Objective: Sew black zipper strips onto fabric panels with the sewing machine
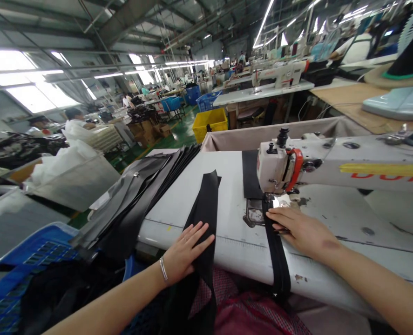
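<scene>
Strip of black material (206, 204) lies on the bench (230, 181) under the open left hand (187, 251), which probably stops it from sliding down over the front edge. Right hand (302, 230) rests its fingers on the narrow black band (278, 260) just beside the sewing machine's head (274, 165), perhaps to keep it straight, but I cannot tell if it also pinches. Strip looks smooth and slightly folded, band is long and flat, and both hang past the edge.
</scene>
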Tool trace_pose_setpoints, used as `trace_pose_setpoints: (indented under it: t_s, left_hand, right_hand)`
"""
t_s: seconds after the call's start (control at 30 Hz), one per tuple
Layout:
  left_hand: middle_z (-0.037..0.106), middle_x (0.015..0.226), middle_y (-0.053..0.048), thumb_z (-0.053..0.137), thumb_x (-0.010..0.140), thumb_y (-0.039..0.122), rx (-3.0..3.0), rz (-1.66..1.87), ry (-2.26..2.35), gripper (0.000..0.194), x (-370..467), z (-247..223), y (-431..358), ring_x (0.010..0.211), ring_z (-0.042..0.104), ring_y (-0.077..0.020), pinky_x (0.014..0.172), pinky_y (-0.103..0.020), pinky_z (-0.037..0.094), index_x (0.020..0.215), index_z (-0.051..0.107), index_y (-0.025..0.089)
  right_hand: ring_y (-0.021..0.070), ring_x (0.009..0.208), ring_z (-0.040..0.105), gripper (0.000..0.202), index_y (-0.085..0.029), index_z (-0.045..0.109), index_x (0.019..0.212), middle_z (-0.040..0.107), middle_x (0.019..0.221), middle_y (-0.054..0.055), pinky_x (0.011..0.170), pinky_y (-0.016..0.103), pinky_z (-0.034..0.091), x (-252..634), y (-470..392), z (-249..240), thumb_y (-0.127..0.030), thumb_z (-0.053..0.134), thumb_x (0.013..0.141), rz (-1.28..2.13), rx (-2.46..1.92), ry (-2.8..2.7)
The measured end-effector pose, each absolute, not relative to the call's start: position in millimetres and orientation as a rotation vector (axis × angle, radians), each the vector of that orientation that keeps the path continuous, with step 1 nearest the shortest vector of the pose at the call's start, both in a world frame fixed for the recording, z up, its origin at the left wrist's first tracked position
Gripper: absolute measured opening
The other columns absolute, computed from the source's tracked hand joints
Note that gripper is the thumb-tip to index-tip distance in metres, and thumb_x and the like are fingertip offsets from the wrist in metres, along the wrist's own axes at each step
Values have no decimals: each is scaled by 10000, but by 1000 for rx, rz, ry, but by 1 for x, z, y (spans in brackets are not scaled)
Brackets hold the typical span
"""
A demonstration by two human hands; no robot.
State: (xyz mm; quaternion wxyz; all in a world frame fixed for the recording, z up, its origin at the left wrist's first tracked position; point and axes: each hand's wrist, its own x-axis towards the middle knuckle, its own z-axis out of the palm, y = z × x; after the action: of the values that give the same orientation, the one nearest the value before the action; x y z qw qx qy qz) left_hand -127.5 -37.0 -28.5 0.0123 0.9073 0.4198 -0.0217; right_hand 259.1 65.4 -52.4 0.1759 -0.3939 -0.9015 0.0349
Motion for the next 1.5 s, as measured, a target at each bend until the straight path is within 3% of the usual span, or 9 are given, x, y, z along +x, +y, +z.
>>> trace_pose_setpoints:
  t_s: [0.17,0.33,0.57,0.7,0.8,0.9,1.0,1.2,1.5]
  left_hand:
    - [109,1563,-3,431,642,-33,2750,80,1217,929,-150,-26,1,1438,111,-251,1162,-515,196,1474,221,323]
    - [231,1533,1,392,649,-66,2698,124,1151,850,-174,-20,86,1423,190,-177,1170,-414,230,1424,362,280]
    - [374,1467,-44,363,599,-90,2674,163,1334,817,-178,14,185,1355,355,-189,1141,-422,285,1349,475,213]
    - [283,1514,-47,353,725,-47,2711,302,1328,744,-150,41,147,1387,280,-180,1175,-392,199,1430,352,189]
    - [329,1493,-33,458,844,132,2733,269,1216,634,-119,28,83,1379,293,-193,1180,-382,178,1451,309,241]
    - [256,1525,-40,612,789,301,2730,101,1150,727,-101,-5,36,1408,210,-306,1155,-527,150,1449,307,311]
    - [107,1563,-37,654,695,230,2702,-22,1212,877,-120,-19,37,1428,96,-341,1137,-586,91,1467,250,326]
    - [152,1555,-48,600,640,139,2691,-137,1295,882,-181,10,79,1422,145,-316,1158,-509,118,1457,299,278]
    - [192,1544,-60,583,793,325,2917,-73,697,754,-88,-11,4,1340,311,-298,1107,-490,227,1470,249,315]
  right_hand:
    - [230,1202,516,420,-294,524,1312,565,1311,26,986,433,465,256,65,-60,-297,457,898,38,-1111,-2491]
    - [227,1204,514,413,-277,521,1313,557,1320,24,985,428,467,255,64,-66,-297,446,908,-2,-1122,-2482]
    - [216,1186,529,449,-303,520,1310,558,1316,19,923,396,511,255,63,-60,-229,462,871,28,-1116,-2461]
    - [211,1191,522,457,-304,514,1315,542,1332,14,911,383,518,254,60,-58,-216,448,871,38,-1134,-2470]
    - [223,1193,517,472,-297,501,1326,525,1349,15,926,400,508,254,60,-61,-215,459,863,27,-1157,-2483]
    - [228,1200,509,494,-292,486,1338,513,1362,13,942,414,497,254,61,-65,-214,472,851,19,-1171,-2502]
    - [228,1214,498,498,-290,473,1351,517,1359,12,961,418,484,254,61,-65,-221,467,857,9,-1163,-2505]
    - [215,1221,494,426,-280,517,1316,512,1366,6,948,395,491,250,57,-55,-233,408,907,-8,-1213,-2492]
    - [231,1249,461,381,-273,576,1256,487,1392,17,933,405,490,245,55,-39,-255,454,895,70,-1258,-2490]
